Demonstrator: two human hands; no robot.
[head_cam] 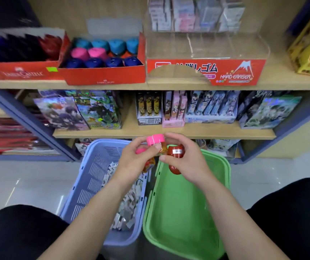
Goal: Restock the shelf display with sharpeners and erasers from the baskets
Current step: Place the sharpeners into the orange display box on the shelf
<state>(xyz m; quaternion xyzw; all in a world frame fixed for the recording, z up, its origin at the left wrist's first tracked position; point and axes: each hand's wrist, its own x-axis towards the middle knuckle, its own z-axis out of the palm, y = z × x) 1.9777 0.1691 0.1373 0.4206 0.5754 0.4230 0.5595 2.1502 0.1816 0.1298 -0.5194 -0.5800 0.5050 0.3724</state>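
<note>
Pink-capped sharpeners [155,140] are gripped in the left hand [135,162]; the right hand [184,160] grips red sharpeners [175,152] above the green basket [223,166], beside the blue basket [86,184].

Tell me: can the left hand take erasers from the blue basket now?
Probably not: the left hand is full of pink sharpeners, though the erasers lie uncovered just below it.

Light wooden shelves [169,131] fill everything from nine through twelve round to three o'clock, framed by slanting blue-grey uprights [28,121]. Pale glossy floor [28,181] at eight o'clock, streaked with bright light reflections [11,195]; more floor at four.
</note>
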